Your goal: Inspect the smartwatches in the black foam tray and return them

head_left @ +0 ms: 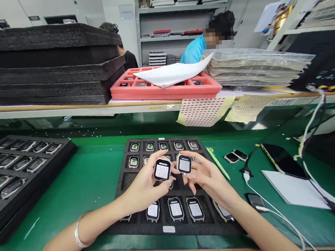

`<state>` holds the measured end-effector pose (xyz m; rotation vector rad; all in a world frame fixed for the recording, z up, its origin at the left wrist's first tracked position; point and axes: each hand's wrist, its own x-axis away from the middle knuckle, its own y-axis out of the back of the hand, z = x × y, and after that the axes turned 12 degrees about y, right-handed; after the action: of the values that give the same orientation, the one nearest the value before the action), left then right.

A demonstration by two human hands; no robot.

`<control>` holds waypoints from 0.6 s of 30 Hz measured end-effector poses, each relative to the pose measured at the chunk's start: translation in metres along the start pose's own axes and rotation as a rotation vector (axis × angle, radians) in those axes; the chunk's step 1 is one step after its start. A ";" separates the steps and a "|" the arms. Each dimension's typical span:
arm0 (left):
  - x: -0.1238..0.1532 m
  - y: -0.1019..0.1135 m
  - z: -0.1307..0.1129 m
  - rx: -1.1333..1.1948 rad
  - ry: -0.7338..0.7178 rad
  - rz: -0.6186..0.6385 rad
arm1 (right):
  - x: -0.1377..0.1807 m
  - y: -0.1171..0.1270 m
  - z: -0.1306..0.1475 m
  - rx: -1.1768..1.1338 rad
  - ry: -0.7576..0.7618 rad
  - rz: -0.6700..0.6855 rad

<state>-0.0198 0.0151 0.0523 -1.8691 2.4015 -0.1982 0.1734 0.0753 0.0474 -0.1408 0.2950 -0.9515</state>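
Note:
My left hand (152,182) is closed on a smartwatch body (162,169) without a strap, its lit screen showing a white grid facing me. Beside it, my right hand (205,172) grips a second smartwatch (184,164) with a similar lit screen. Both are held above a black foam tray (149,233). In the tray's near row lie several watches with white screens, one of them a watch (176,209) below my hands. Watches in the far rows, such as one watch (150,146), show green and white screens. My hands and forearms hide part of the tray.
Another foam tray of watches (31,147) sits at left. To the right lie a green pen (217,163), two watches (235,155), a phone (283,160), white paper (294,192) and cables (276,213). A shelf above holds black foam (52,68) and a red tray (165,92). Two people are beyond.

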 end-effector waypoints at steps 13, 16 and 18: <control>0.008 -0.009 -0.008 0.188 0.258 -0.004 | 0.018 -0.006 0.003 0.285 0.302 -0.159; 0.009 -0.009 -0.011 0.265 0.289 -0.002 | 0.020 -0.010 0.005 0.333 0.311 -0.227; 0.009 -0.008 -0.012 0.337 0.304 0.024 | 0.021 -0.013 0.006 0.354 0.313 -0.261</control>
<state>-0.0160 0.0049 0.0654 -1.7572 2.3742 -0.8827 0.1769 0.0504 0.0528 0.3044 0.3965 -1.2721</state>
